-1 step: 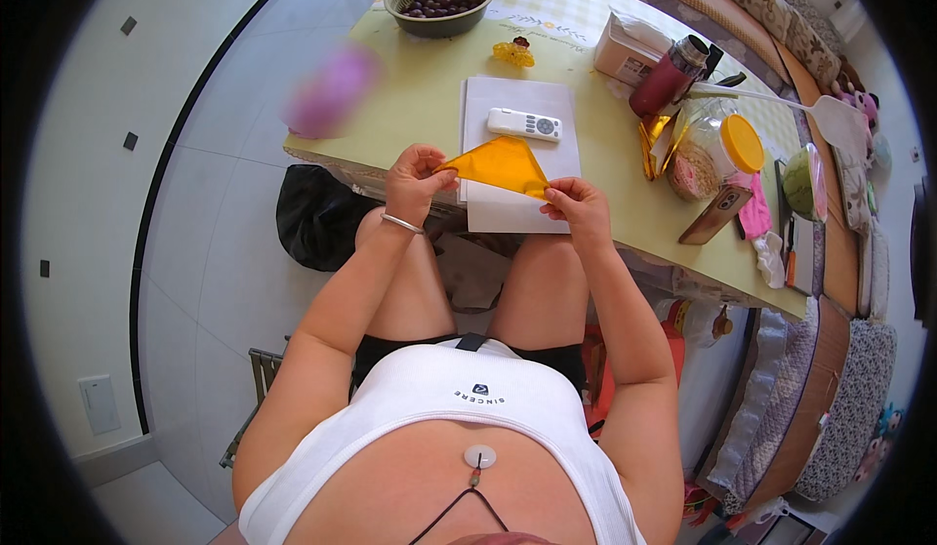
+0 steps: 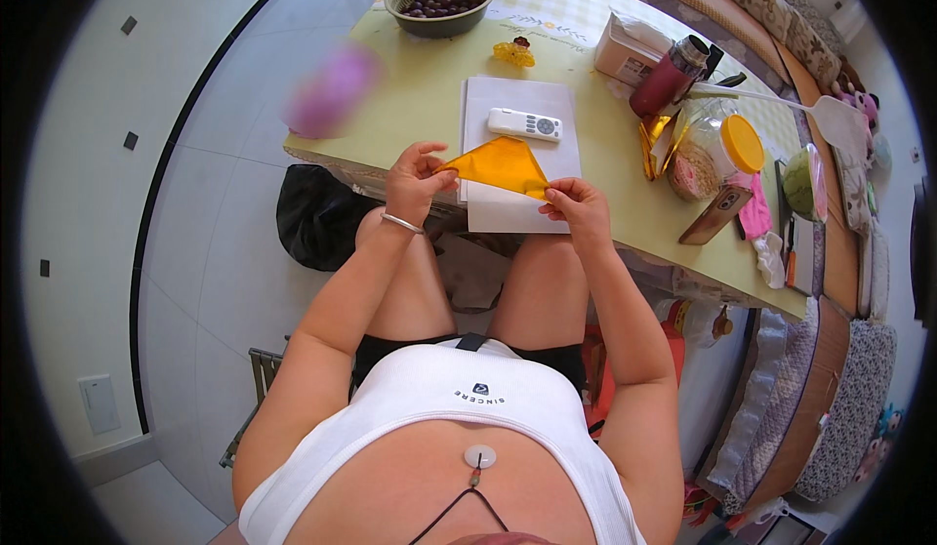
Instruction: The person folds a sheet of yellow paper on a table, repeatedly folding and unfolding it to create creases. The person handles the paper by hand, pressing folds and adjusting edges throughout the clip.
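Observation:
A folded piece of shiny gold paper (image 2: 498, 166) is stretched between my two hands above the near edge of the table. My left hand (image 2: 418, 176) pinches its left corner between thumb and finger, the other fingers loosely curled; a silver bangle circles that wrist. With thumb and fingertips, my right hand (image 2: 578, 203) grips the lower right corner. Beneath the gold paper lie white sheets (image 2: 517, 218), partly covered by it. On those sheets, just beyond the gold paper, rests a white remote control (image 2: 525, 124).
A grey-green basket of dark round fruit (image 2: 439, 26) and a yellow beaded ornament (image 2: 513, 52) stand farther back. To the right are gold packets (image 2: 658, 145), a dark red flask (image 2: 669, 77), a yellow-lidded jar (image 2: 717, 150) and a phone (image 2: 716, 215). A blurred purple object (image 2: 334, 89) appears at left.

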A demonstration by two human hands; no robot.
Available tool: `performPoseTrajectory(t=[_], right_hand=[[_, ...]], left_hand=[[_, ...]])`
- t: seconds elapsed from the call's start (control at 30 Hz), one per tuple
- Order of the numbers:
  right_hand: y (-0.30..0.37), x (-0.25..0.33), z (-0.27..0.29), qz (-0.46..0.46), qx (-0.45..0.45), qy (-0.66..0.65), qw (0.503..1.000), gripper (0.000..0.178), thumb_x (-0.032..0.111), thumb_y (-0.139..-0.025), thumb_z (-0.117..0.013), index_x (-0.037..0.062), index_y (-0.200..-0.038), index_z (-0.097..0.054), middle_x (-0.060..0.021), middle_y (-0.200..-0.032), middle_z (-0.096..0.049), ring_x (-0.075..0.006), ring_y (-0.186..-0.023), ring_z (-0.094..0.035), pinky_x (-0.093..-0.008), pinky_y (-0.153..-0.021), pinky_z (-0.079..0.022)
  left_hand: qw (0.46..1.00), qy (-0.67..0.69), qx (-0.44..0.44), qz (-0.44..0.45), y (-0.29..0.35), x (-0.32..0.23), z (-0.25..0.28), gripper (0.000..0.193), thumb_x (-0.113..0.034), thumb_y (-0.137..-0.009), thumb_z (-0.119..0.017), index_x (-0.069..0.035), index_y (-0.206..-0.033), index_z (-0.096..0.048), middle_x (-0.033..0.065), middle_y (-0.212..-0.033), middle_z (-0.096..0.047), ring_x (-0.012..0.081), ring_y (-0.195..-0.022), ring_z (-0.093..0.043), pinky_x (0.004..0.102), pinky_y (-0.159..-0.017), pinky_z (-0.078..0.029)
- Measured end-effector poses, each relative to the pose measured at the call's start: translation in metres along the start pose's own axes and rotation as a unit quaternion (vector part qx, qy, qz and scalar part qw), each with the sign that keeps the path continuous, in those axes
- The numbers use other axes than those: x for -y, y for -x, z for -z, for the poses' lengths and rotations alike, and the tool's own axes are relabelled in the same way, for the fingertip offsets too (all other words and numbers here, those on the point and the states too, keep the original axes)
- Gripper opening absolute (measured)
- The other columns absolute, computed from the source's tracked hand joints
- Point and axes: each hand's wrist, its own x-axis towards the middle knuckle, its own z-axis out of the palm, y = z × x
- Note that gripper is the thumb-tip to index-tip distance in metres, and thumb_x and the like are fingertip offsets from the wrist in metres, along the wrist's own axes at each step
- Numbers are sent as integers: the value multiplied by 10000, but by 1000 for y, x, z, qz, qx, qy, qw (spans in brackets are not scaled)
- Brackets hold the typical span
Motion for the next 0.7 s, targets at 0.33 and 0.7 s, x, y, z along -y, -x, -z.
performPoseTrajectory(t=[0.33, 0.7], right_hand=[[7, 7, -8, 18, -13, -32, 999, 103, 51, -953, -627, -14, -1031, -642, -93, -914, -703, -167, -689, -728, -225, -552, -542], [9, 7, -5, 9, -8, -32, 999, 96, 51, -952, -631, -21, -1015, -637, -108, -925, -710, -174, -689, -731, -220, -550, -539]], left_hand=[[991, -6, 26, 134, -4, -8, 6, 221, -64, -916, -699, 23, -1119, -706, 124, -998, -736, 187, -812, -724, 295, -737, -611], [979, 17, 46, 197, -10, -4, 16, 184, -135, -939, -696, 13, -1046, -712, 106, -924, -735, 214, -811, -740, 330, -733, -623]])
